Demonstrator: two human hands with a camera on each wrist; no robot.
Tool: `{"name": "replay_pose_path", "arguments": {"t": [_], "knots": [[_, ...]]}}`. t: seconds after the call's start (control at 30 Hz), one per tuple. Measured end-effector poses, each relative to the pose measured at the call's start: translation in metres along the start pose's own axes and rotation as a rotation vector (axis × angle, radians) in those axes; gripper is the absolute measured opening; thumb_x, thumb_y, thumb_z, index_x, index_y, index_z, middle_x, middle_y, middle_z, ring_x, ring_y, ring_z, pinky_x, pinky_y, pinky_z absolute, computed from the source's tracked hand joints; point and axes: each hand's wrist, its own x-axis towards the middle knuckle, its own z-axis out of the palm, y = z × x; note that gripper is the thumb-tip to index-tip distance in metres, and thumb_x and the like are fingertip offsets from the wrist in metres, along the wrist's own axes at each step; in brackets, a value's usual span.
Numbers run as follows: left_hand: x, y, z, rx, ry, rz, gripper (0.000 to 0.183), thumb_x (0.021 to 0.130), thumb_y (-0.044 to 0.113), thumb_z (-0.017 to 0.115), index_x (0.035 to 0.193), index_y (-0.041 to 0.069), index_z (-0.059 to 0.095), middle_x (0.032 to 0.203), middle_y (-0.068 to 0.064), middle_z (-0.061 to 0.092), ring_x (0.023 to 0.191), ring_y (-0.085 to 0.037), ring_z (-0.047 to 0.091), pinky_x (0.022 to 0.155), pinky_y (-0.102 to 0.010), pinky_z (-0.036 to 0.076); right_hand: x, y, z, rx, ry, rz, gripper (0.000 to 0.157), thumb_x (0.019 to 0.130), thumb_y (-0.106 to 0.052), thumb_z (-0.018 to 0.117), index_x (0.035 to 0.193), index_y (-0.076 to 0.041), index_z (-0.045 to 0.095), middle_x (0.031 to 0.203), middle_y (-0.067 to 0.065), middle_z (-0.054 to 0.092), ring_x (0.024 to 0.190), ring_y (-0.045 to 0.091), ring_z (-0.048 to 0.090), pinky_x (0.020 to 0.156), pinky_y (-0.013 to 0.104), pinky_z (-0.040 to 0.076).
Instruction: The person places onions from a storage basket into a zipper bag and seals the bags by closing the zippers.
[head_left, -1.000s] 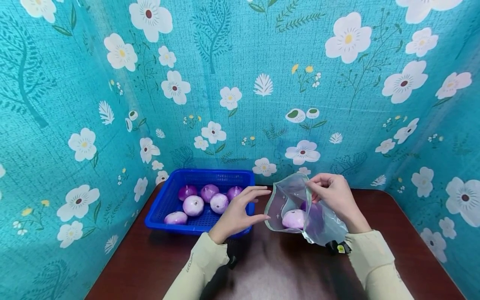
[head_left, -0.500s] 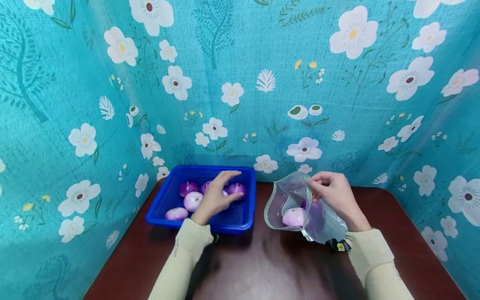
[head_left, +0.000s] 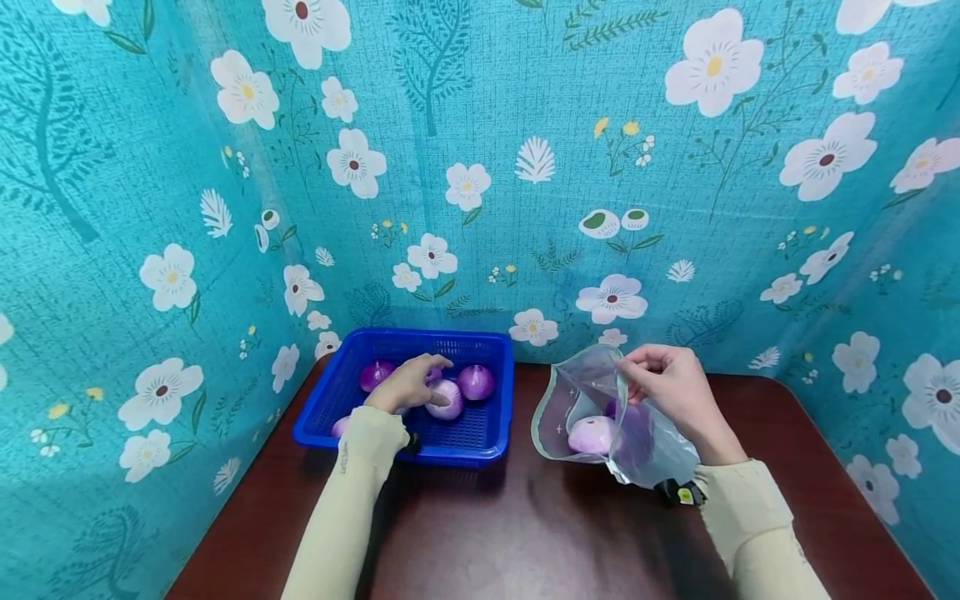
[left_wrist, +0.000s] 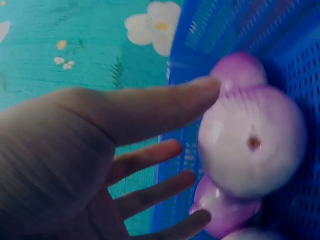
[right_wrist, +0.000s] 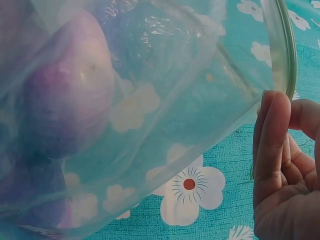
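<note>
Head view: worn on the head, above the bench [head_left: 495, 533], facing forward and down; widest and farthest of the three. Coverage includes the blue basket [head_left: 450, 455], the clear bag [head_left: 633, 454] and the flowered cloth [head_left: 480, 125] behind. Left wrist view: worn at the left wrist, close range, facing past the left fingers [left_wrist: 155, 192], which enter from the left, toward a large-appearing onion [left_wrist: 245, 167]. Right wrist view: worn at the right wrist, near the bag, which spans the left and upper frame; the right fingers [right_wrist: 272, 145] enter from the right. Shared coverage: head and left wrist, the basket; head and right wrist, the bag. The cloth appears in all three.
</note>
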Motion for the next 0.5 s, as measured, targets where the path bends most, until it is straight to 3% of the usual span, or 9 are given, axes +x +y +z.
{"name": "replay_pose_path", "arguments": {"t": [0.1,0.27,0.5], "knots": [[0.007,0.001,-0.002,0.022,-0.036,-0.008,0.063,0.083,0.015,0.087,0.14,0.008,0.061,0.138,-0.023,0.062,0.129,-0.04,0.059,0.11,-0.052,0.047,0.0,-0.002,-0.001,-0.001,0.001,0.001,0.026,0.099,-0.02,0.073,0.1,0.005,0.074,0.069,0.009,0.07,0.058,0.022,0.069,0.061,0.031,0.062],[0.016,-0.003,0.0,-0.023,-0.095,-0.041,0.061,0.081,0.008,0.087,0.138,0.006,0.063,0.136,-0.024,0.064,0.127,-0.037,0.06,0.108,-0.051,0.049,0.0,-0.002,-0.001,-0.003,0.001,-0.003,0.026,0.098,-0.021,0.073,0.1,0.005,0.074,0.069,0.009,0.07,0.058,0.021,0.069,0.061,0.031,0.062],[0.022,-0.018,0.01,-0.005,-0.123,-0.048,0.055,0.078,0.003,0.088,0.129,0.007,0.069,0.129,-0.014,0.069,0.123,-0.032,0.062,0.109,-0.047,0.049,-0.001,-0.001,-0.002,-0.003,0.001,0.0,0.026,0.098,-0.021,0.073,0.1,0.005,0.074,0.069,0.009,0.07,0.058,0.022,0.069,0.061,0.031,0.062]]}}
